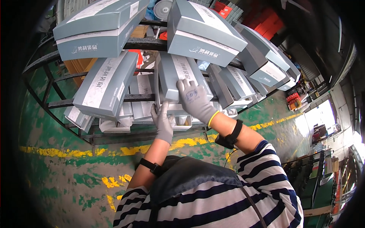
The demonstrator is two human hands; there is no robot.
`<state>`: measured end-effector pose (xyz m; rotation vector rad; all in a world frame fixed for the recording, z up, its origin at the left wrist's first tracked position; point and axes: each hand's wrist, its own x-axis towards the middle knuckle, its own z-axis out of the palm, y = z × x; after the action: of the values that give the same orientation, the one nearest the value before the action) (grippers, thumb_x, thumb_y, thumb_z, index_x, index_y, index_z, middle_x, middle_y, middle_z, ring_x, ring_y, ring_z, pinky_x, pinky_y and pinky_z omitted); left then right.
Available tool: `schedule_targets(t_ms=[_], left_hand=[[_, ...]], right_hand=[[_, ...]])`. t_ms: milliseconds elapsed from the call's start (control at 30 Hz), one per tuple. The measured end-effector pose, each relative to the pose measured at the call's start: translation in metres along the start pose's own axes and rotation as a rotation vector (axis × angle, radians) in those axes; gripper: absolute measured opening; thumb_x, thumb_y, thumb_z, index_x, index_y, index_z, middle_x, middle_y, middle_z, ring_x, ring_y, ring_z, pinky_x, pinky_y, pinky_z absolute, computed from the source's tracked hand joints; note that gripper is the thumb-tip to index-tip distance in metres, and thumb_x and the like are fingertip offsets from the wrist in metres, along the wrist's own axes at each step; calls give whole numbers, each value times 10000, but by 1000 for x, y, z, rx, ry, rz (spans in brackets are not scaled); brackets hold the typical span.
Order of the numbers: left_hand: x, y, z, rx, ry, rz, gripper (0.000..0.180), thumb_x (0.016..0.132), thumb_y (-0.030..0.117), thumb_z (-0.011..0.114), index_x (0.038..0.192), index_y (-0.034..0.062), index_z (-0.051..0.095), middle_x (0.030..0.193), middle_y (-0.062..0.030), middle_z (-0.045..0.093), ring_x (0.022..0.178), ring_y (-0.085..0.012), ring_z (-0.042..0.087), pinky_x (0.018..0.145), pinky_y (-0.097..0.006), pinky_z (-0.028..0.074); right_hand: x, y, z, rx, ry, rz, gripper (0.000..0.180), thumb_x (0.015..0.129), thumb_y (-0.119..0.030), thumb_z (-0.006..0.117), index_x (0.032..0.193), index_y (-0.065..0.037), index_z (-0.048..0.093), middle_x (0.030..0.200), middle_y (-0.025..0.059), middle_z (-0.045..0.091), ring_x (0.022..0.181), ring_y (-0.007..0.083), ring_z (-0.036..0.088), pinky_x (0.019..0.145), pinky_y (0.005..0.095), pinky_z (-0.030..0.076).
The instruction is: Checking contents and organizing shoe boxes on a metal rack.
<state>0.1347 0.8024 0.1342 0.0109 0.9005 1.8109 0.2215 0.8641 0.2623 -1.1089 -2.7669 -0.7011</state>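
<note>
My right hand (195, 99), in a grey glove, lies over the front right part of the lid of a grey-blue cardboard box (176, 70) on the rack's middle level. Its fingers are stretched out flat, pointing away from me. At the same box's front left corner is my left hand (163, 122), also gloved in grey, its fingers upright and apart and the fingertips against the box's lower edge. Just under the lid shows a pale inner edge of the box. Below it, a white open tray or box part (182, 123) sits next to my left hand.
The black metal rack (57, 103) carries several similar boxes, including one at upper left (99, 28), one at upper centre (203, 32) and a tilted one at left (106, 85). Red boxes (270, 24) are stacked behind. A yellow line (129, 150) crosses the green floor.
</note>
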Motion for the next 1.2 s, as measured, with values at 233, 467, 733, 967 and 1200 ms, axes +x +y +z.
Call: schedule_targets(t_ms=[233, 467, 733, 967, 1200], left_hand=[[14, -11, -26, -71, -215, 54, 713, 954, 246, 692, 1540, 134, 301, 1415, -61, 428, 1254, -213, 471, 937, -416, 510], [18, -5, -13, 28, -61, 57, 611, 962, 245, 685, 1483, 148, 382, 1369, -38, 496, 1146, -174, 547, 848, -355, 540], [46, -16, -31, -95, -100, 112, 620, 947, 215, 701, 1466, 135, 371, 1379, -29, 501, 1170, -178, 536, 866, -388, 512], [60, 24, -10, 306, -1, 388, 489, 972, 337, 600, 1345, 27, 533, 1285, -101, 580, 1162, -214, 555, 987, -341, 455], [129, 97, 33, 678, -477, -75, 563, 896, 337, 708, 1351, 53, 538, 1223, -103, 633, 1082, -211, 632, 939, -363, 514]], right_hand=[[0, -10, 7, 82, -40, 21, 493, 766, -131, 686, 1198, -10, 483, 1135, 140, 565, 1018, 305, 624, 747, 408, 548], [13, -26, 9, -4, -163, 43, 513, 768, -141, 699, 1213, 6, 489, 1118, 142, 557, 1030, 305, 615, 753, 400, 546], [-2, -46, 14, 79, -97, -90, 769, 754, -309, 706, 1378, 50, 433, 1330, 187, 500, 1206, 323, 525, 932, 480, 477], [3, 18, 28, 821, -90, 59, 471, 897, -381, 606, 1282, -111, 585, 1228, 184, 597, 1143, 357, 573, 959, 440, 472], [-23, 85, 59, 1682, -639, 761, 721, 923, -560, 613, 1354, 11, 518, 1366, 219, 562, 1213, 303, 568, 918, 422, 521]])
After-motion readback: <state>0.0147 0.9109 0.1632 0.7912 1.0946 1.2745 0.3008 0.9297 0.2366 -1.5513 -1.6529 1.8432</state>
